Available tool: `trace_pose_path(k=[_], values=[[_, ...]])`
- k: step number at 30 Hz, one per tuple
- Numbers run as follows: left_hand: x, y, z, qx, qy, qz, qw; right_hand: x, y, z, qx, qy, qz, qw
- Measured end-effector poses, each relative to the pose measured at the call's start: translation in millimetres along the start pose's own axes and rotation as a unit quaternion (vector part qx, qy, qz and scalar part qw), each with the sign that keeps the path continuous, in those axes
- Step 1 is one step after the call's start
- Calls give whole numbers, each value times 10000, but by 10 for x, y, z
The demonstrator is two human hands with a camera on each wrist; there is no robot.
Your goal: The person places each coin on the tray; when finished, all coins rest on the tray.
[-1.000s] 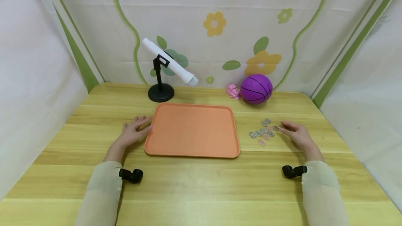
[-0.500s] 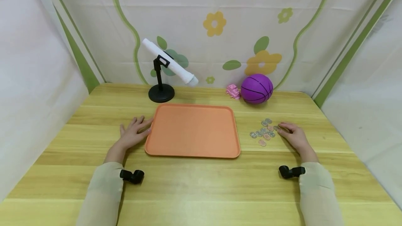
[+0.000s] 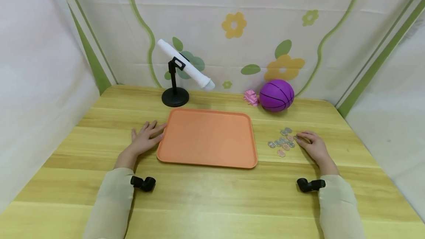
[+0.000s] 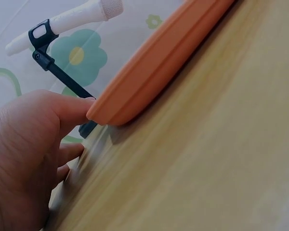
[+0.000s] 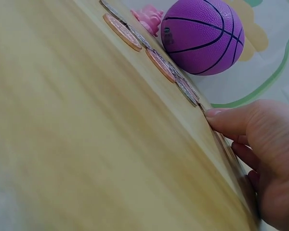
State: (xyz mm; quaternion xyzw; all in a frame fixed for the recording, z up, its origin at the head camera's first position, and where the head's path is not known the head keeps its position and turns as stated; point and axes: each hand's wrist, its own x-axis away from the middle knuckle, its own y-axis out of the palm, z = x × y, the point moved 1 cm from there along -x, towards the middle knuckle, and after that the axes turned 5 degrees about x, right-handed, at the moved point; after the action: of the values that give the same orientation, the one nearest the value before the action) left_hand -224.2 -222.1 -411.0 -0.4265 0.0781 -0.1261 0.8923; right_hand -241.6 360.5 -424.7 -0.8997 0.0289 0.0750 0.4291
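Observation:
An orange tray (image 3: 207, 137) lies flat on the table. My left hand (image 3: 146, 140) spreads beside its left edge, fingers fairly straight. In the left wrist view the thumb (image 4: 74, 109) touches the tray's rim. To the right of the tray lie several silver and copper coins (image 3: 282, 141), some overlapping. At their right end my right hand (image 3: 313, 147) has its thumb and index fingertips together at a silver coin (image 3: 296, 138), which they partly cover. The right wrist view shows the thumb (image 5: 226, 119) at the coins' end; the index fingertip is hidden there.
A white microphone (image 3: 186, 65) rests tilted in a black stand (image 3: 175, 97) behind the tray. A pink toy (image 3: 251, 98) and a purple basketball (image 3: 276, 95) sit at the back right, before a flowered curtain (image 3: 206, 17).
My right hand has moved in to the rightmost coin, and its thumb and index finger have closed there. The left hand stays by the tray. The head view has shifted slightly.

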Motion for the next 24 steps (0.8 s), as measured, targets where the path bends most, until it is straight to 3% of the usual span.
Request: trace_pose_path(k=[10,17,24], values=[[-6,20,-6,-9,19,85,10000,-15,-12,-33,81,12,-93,9999],[-1,20,0,9,6,112,9999,-49,-26,-52,159,255,-290,9991],[-5,6,8,-19,34,83,10000,-30,-3,-27,-10,334,39,9994]])
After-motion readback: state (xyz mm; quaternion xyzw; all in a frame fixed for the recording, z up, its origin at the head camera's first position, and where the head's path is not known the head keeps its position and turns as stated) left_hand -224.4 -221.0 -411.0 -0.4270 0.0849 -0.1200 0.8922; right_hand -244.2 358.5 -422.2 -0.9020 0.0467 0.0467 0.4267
